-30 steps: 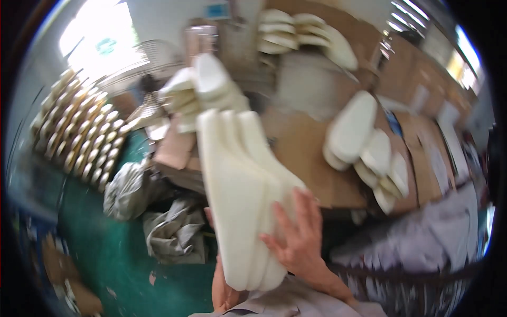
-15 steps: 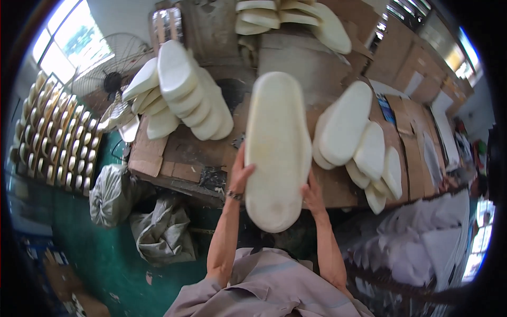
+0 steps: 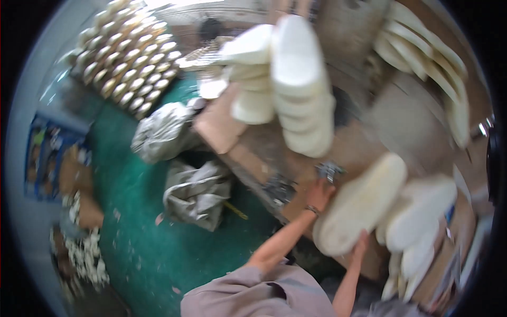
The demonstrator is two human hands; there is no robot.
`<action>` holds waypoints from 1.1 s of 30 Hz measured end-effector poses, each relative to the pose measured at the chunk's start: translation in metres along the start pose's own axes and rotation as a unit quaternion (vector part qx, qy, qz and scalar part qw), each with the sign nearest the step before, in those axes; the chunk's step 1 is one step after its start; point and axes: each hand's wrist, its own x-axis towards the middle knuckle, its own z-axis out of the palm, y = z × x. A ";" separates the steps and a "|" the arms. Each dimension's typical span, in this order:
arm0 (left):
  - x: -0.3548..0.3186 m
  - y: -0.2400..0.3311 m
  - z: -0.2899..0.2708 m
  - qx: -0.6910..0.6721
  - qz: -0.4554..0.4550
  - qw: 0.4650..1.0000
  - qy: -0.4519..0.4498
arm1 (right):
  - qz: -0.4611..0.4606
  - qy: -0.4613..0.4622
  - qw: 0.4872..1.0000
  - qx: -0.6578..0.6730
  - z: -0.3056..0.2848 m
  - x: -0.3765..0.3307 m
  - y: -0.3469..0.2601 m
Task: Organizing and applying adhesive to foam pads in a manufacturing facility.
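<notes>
A thick cream-coloured shoe sole [image 3: 364, 206] lies tilted in front of me, its broad end toward the upper right. Against its near edge rests my right hand [image 3: 362, 244], fingers closed on the side with the thumb end partly showing. My left hand [image 3: 320, 194], with a dark band on its wrist, reaches over the table to the left of the sole, apart from it or barely touching. At its fingertips is a small grey metallic-looking item [image 3: 329, 170]; motion blur hides whether the fingers grip it.
Stacks of similar soles [image 3: 303, 105] stand on the cardboard-covered table [image 3: 243, 161], with more soles [image 3: 420, 211] to the right and others [image 3: 422, 47] at the far right. Grey sacks [image 3: 198, 193] sit on the green floor. A full rack [image 3: 129, 58] and a blue crate [image 3: 55, 158] stand left.
My view has swung left. My left hand has come off the sole and reached to the grey item; the sole has tilted to the right in my right hand.
</notes>
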 end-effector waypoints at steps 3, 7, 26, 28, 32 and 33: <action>0.006 -0.054 -0.010 0.153 -0.088 0.984 -0.021 | 0.049 -0.081 0.991 0.091 0.023 -0.025 0.002; 0.013 -0.083 -0.008 0.216 -0.118 0.969 -0.037 | 0.039 -0.037 0.998 0.031 0.055 -0.041 -0.014; -0.119 -0.048 -0.117 -0.073 0.074 0.993 0.057 | -0.003 -0.103 0.993 -0.051 0.017 -0.010 -0.011; -0.165 -0.006 -0.160 -0.238 -0.110 0.962 -0.070 | 0.016 -0.097 0.992 -0.076 0.009 -0.003 0.002; -0.239 0.011 -0.172 -0.381 -0.112 0.917 -0.035 | -0.019 -0.114 0.990 -0.082 0.018 -0.010 -0.005; -0.249 0.014 -0.168 -0.378 -0.105 0.919 -0.039 | -0.073 -0.113 0.986 -0.099 0.019 -0.003 -0.004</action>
